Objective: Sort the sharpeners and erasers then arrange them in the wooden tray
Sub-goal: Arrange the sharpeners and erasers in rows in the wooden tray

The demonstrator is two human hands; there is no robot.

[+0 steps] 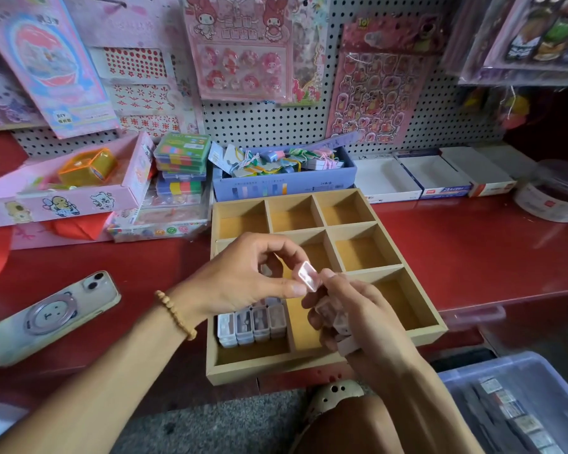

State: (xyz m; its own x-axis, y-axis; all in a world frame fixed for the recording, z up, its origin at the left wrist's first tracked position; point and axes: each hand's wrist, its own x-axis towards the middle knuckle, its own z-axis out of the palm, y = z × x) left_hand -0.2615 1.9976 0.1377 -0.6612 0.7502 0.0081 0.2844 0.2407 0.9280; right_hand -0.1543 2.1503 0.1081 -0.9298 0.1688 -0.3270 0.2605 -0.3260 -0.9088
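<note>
A wooden tray (417,334) with several compartments lies on the red shelf. A row of small clear sharpeners (251,324) stands in its near-left compartment. My left hand (243,276) pinches one clear pinkish sharpener (308,276) between thumb and forefinger above the tray's middle. My right hand (358,317) is just to its right, fingers curled round a few more clear sharpeners (336,317), with its fingertips touching the pinched one. The tray's far compartments hold nothing.
A phone (54,317) lies on the shelf at the left. A clear plastic bin (518,365) with several small packaged items sits low at the right. Pink and blue stationery boxes, white cartons and a round tub line the pegboard wall behind the tray.
</note>
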